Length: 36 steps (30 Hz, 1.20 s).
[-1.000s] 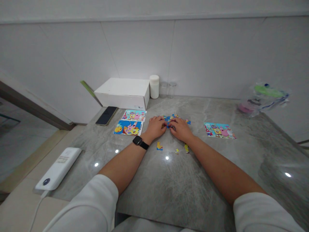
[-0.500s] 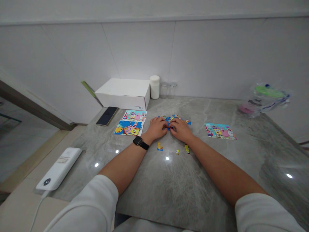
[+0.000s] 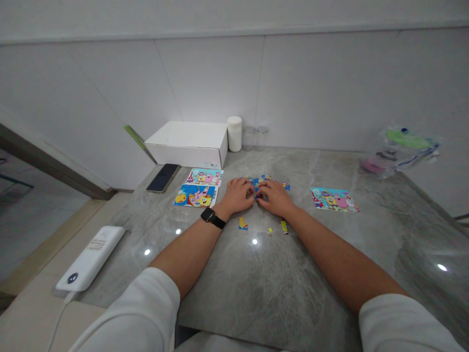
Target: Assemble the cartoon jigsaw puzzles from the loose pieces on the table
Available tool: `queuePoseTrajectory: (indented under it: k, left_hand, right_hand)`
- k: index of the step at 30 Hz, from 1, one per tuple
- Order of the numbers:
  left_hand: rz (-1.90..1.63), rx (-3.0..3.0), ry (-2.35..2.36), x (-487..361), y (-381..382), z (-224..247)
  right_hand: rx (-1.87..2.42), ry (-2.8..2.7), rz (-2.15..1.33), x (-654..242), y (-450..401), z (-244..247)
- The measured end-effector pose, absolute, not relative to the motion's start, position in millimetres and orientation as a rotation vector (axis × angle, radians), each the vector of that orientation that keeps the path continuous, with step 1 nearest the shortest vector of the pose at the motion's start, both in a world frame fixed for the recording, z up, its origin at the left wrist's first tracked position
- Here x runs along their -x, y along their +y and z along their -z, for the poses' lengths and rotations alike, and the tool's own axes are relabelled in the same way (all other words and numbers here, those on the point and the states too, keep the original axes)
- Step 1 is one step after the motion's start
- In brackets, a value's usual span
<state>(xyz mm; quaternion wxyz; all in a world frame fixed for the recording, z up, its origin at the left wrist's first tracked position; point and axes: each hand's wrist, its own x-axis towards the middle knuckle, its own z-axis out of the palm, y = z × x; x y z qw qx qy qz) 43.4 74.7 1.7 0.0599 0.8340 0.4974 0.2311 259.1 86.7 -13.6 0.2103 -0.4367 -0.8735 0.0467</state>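
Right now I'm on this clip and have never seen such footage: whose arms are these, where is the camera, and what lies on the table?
The single view comes from a camera worn on a person's head, looking forward and down, so the two arms are that person's own. No machine is involved. The left hand, with a black watch on its wrist, and the right hand rest together on a heap of small puzzle pieces on the grey marble table. Whether the fingers pinch a piece is too small to tell. A few loose pieces lie nearer the person. Left of the hands are two cartoon picture cards, a phone and a white box; right is a third card.
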Motion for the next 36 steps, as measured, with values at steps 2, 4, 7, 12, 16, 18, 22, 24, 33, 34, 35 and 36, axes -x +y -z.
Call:
queuePoseTrajectory:
  k: [2,4,7,12,16,18,22,24,33,34,35,36]
  left_hand:
    - [-0.659,-2.545,1.493,-42.8,73.6,-2.3]
    - [-0.633,-2.554,1.490,-42.8,72.4,-2.8]
    - [-0.630,-2.556,1.489,-43.4,70.9,-4.0]
    - [-0.657,-2.574,1.438,-43.5,70.8,-4.3]
    - [-0.685,-2.552,1.408,-43.2,72.8,-3.7]
    - [-0.719,-2.515,1.404,-43.7,72.9,-6.2]
    - [-0.891,-2.435,1.390,-46.6,67.2,-23.0]
    - [-0.986,-2.403,1.369,-48.4,61.4,-36.6]
    - [-1.164,-2.269,1.073,-49.5,24.2,-73.0]
    - [-1.178,-2.233,1.078,-48.4,18.5,-70.4]
    - [-1.183,-2.199,1.085,-46.9,12.4,-66.3]
    - [-1.173,-2.174,1.082,-45.1,6.1,-61.2]
  right_hand:
    - [1.215,-2.438,-0.123,-258.4,86.3,13.6]
    - [1.212,-2.444,-0.123,-257.3,86.0,14.0]
    - [1.220,-2.429,-0.152,-255.8,86.2,14.9]
    - [1.211,-2.395,-0.195,-254.5,86.2,14.9]
    - [1.205,-2.340,-0.230,-252.9,84.5,11.3]
    - [1.199,-2.272,-0.277,-252.1,82.9,5.7]
    - [1.187,-2.104,-0.507,-252.5,77.2,-16.2]
    - [1.178,-2.005,-0.652,-254.4,72.6,-30.6]
    - [1.024,-1.892,-0.588,-270.7,25.5,-70.0]
    - [0.991,-1.905,-0.503,-271.4,17.4,-68.3]
    - [0.951,-1.922,-0.425,-271.5,9.3,-65.1]
    - [0.908,-1.943,-0.359,-271.0,1.5,-60.3]
